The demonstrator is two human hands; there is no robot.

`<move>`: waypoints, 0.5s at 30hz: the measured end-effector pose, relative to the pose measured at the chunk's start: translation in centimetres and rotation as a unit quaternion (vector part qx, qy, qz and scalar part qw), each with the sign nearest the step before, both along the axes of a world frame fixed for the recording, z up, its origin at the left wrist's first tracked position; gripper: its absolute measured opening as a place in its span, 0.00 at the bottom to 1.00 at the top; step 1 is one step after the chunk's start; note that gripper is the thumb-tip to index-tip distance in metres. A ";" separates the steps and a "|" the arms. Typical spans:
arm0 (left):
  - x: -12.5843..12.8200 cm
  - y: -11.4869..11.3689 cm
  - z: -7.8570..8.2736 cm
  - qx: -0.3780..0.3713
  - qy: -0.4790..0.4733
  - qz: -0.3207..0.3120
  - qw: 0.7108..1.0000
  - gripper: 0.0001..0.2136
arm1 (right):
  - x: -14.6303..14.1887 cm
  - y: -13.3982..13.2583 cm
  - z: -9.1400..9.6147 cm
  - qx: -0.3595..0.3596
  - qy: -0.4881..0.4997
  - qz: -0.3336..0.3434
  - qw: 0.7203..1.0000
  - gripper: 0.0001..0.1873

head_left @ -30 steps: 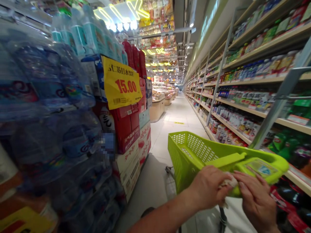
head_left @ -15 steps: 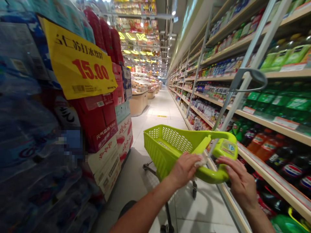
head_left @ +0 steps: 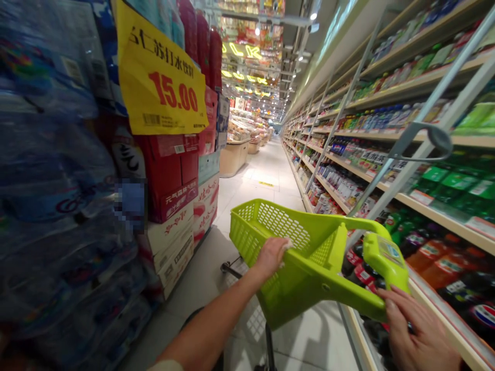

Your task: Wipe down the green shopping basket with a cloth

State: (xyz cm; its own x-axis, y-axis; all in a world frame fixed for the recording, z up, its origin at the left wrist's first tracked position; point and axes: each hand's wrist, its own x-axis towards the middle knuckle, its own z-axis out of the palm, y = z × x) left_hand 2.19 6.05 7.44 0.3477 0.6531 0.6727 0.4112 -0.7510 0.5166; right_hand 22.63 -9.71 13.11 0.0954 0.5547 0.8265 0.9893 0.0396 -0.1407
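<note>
A lime-green plastic basket cart (head_left: 294,281) stands in the aisle in front of me, turned at an angle. My left hand (head_left: 271,255) rests on the basket's near rim, closed around a crumpled white tissue (head_left: 287,242). The basket's green handle (head_left: 381,263) reaches back toward me on the right. My right hand (head_left: 419,335) grips the handle's near end from below, thumb and fingertips pressed against the plastic. The inside of the basket shows nothing in it.
Stacked water bottle packs (head_left: 58,206) and red and white drink cartons (head_left: 174,190) with a yellow 15.00 price sign (head_left: 162,93) crowd the left. Drink shelves (head_left: 425,165) line the right, with a grey metal upright (head_left: 421,139). A tiled aisle (head_left: 266,175) runs ahead.
My left hand slid from the handle forward onto the basket rim, still holding the tissue. The cart swung and its handle came nearer; my right hand dropped lower right.
</note>
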 end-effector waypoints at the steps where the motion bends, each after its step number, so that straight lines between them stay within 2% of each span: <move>1: -0.2 0.3 -0.4 -0.007 -0.004 0.019 1.000 0.12 | -0.3 0.2 0.1 0.001 -0.016 -0.011 1.000 0.21; 2: -0.1 0.3 -0.7 -0.003 -0.004 0.019 1.000 0.12 | -0.8 0.5 0.1 0.000 -0.035 -0.016 0.999 0.21; 7: 1.5 -1.0 -0.8 0.071 0.051 -0.074 0.993 0.17 | -3.7 3.0 -0.3 -0.024 -0.131 0.022 0.991 0.18; 9: 0.4 -0.1 -1.2 0.053 0.074 -0.044 0.995 0.17 | -3.9 3.5 -0.5 -0.030 -0.156 0.017 0.987 0.19; 13: -2.8 2.5 -2.3 -0.008 0.066 0.070 0.995 0.17 | -3.2 3.5 -1.1 -0.052 -0.183 0.008 0.982 0.19; 15: -2.4 2.4 -2.5 -0.002 0.064 0.062 0.996 0.18 | -3.1 3.5 -1.2 -0.058 -0.182 -0.006 0.982 0.18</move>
State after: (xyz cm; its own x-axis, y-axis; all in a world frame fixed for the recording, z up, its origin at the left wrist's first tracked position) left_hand -0.24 8.40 4.93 0.3463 0.6985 0.6263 0.5633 -0.6887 0.4566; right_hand 19.52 -6.23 11.94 -0.1881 0.6475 0.7385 0.9751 0.0330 0.2194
